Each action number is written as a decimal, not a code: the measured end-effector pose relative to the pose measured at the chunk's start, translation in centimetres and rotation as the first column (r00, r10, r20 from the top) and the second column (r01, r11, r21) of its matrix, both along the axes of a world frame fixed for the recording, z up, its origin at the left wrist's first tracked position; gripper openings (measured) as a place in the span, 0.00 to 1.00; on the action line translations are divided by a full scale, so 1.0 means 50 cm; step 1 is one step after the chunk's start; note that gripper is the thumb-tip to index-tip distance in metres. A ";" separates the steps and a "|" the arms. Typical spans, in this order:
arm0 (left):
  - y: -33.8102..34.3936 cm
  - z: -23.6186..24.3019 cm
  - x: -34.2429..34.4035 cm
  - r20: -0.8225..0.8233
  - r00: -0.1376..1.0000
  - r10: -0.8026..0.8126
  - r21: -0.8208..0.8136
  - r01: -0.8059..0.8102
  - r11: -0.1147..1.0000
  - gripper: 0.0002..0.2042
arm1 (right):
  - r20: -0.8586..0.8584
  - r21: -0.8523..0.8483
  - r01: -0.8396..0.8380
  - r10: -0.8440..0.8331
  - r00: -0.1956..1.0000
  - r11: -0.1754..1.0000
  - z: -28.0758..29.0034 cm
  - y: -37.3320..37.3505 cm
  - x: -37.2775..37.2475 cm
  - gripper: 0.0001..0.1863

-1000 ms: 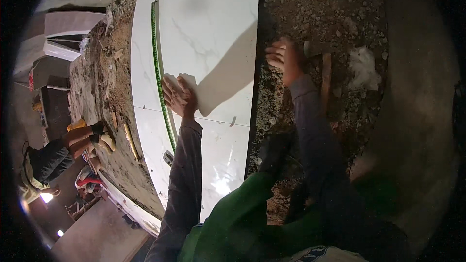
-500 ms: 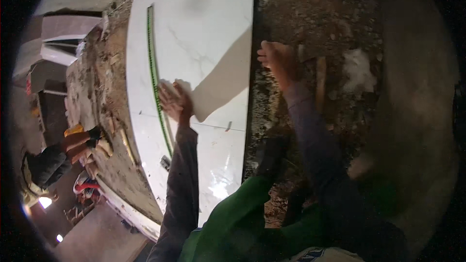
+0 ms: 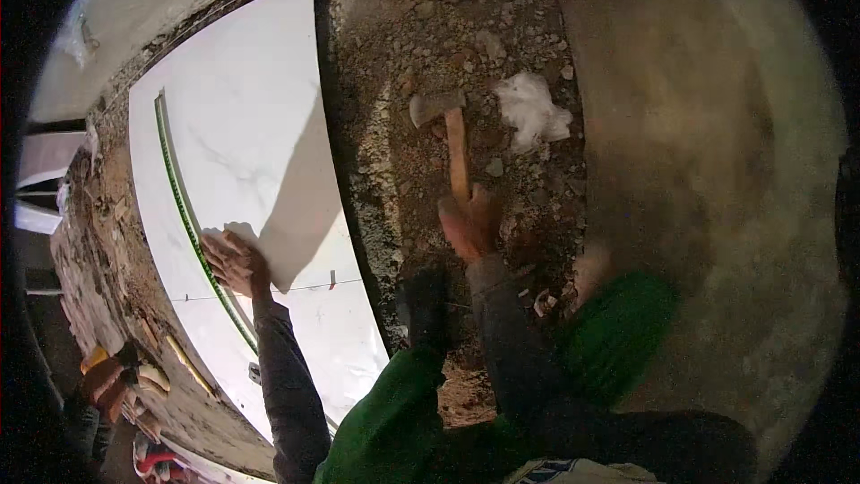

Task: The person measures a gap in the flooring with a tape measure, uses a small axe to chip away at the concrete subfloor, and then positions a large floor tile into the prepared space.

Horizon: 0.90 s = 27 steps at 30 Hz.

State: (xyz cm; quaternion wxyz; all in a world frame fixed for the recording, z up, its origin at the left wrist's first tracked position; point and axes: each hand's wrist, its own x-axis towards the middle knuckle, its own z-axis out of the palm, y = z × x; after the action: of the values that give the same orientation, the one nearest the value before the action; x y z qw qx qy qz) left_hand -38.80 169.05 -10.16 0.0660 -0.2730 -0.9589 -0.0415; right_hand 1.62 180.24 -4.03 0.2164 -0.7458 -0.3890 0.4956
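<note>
My left hand (image 3: 237, 264) lies flat on a large white tile (image 3: 242, 63), fingers stretched out. Its fingertips touch or nearly touch a long green strip with dark marks (image 3: 181, 202), which looks like a ruler. Close to the strip's near end sits a small grey piece (image 3: 254, 373). A thin line crosses the tile just below my hand, with a small reddish mark (image 3: 332, 280) on it. To the right of the tile, my right hand (image 3: 471, 226) is closed round the lower end of a hatchet's wooden handle (image 3: 458, 152). The hatchet's metal head (image 3: 434, 108) rests on the dirt.
Rubble and dirt (image 3: 403, 45) border the tile, with a crumpled white plastic bag (image 3: 535, 112) beyond the hatchet. A smooth brownish surface (image 3: 681, 152) stretches along the right. At lower left are another person's legs (image 3: 107, 385) and a yellowish stick (image 3: 190, 366).
My right hand has moved from beside the tile's edge down to the hatchet handle and taken hold of it. My left hand stays on the tile. The view has turned rightward.
</note>
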 end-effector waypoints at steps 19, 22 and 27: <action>0.001 0.021 0.011 -0.052 0.999 -0.016 0.029 0.017 0.999 0.40 | 0.502 0.863 -0.498 0.279 0.819 -0.092 0.225 0.456 -0.143 0.26; -0.032 0.013 -0.042 -0.145 0.988 -0.053 -0.077 0.042 0.996 0.38 | 0.721 0.661 -0.714 0.460 0.518 -0.231 0.300 0.444 -0.187 0.24; -0.012 -0.018 -0.005 -0.086 0.996 -0.009 -0.075 0.003 0.997 0.37 | 0.515 0.662 -0.614 0.335 0.789 0.429 0.051 0.559 0.110 0.23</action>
State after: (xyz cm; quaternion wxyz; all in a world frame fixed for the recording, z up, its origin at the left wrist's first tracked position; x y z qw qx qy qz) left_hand -39.04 168.47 -11.08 0.0969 -0.2797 -0.9552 0.0060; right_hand 7.14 208.21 -1.47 0.3148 -0.4878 -0.7935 0.1825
